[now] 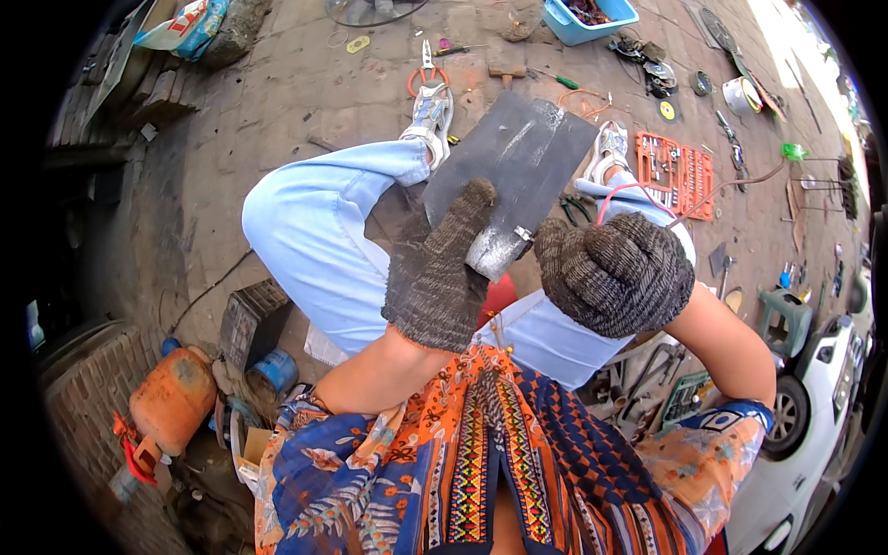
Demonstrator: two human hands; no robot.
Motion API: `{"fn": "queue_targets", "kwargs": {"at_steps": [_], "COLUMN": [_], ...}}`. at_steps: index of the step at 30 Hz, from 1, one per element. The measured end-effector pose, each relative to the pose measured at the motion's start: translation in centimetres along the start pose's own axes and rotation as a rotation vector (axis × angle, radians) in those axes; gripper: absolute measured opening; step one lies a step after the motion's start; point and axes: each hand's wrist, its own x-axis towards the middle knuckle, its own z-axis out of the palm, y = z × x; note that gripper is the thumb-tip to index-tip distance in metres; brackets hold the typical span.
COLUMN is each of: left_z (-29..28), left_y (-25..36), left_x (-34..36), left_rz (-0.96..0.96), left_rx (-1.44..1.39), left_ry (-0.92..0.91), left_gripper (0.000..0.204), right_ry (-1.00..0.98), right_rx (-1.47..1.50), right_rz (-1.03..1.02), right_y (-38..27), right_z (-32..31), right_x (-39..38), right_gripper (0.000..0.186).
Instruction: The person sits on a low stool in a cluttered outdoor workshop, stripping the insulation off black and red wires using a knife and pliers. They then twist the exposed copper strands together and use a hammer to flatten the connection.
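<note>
A dark grey flat sheet (532,153), scuffed with whitish marks, lies tilted over my lap between my knees. My left hand (442,264), in a dark knit glove, holds its near left side, the fingers stretched across the top face. At the sheet's near right edge my right hand (615,275), gloved alike, is closed in a fist. What it grips is hidden by the glove. A small shiny metal piece (524,233) shows beside its fingers, against the sheet. Behind the fist runs a pinkish-red cord or hose (638,187).
An orange socket-set case (680,176) lies open beyond my right foot. Red-handled pliers (427,69) and a hammer (507,71) lie ahead on the paving. Farther off stands a blue tub (587,26). A rusty orange tank (171,398) is at left, a green stool (784,319) at right.
</note>
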Motion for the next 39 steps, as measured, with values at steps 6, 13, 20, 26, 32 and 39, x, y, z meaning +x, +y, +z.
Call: {"fn": "queue_targets", "kwargs": {"at_steps": [6,13,20,26,32,39], "left_z": [-0.9,-0.4,-0.3,-1.3,-1.4,0.1], "left_y": [-0.7,-0.4,0.2,-1.2,-1.3,0.6], "left_x": [0.5,0.7,0.6,1.2,0.8,0.3], "left_rz": [0.098,-0.012,-0.005,0.107,0.223,-0.036], "left_rx": [0.19,0.013,0.024,0.222,0.419,0.05], "left_ry": [-0.115,-0.067,-0.084,-0.047,-0.02,-0.09], "left_gripper": [0.04,0.039,0.039,0.039,0.038,0.038], "right_ry": [-0.029,-0.098,0.043,0.0,0.006,0.081], "right_rx": [0.045,-0.104,0.125,0.12,-0.052,0.133], "right_rz": [-0.019,-0.045,0.046,0.1,0.06,0.089], "right_y": [0.1,1.2,0.1,1.0,1.9,0.7], "right_z": [-0.8,-0.8,-0.9,-0.5,-1.6,-0.2], "right_x": [0.4,0.3,1.1,0.2,0.4,0.3], "right_gripper": [0.033,0.031,0.04,0.036,0.036,0.031]}}
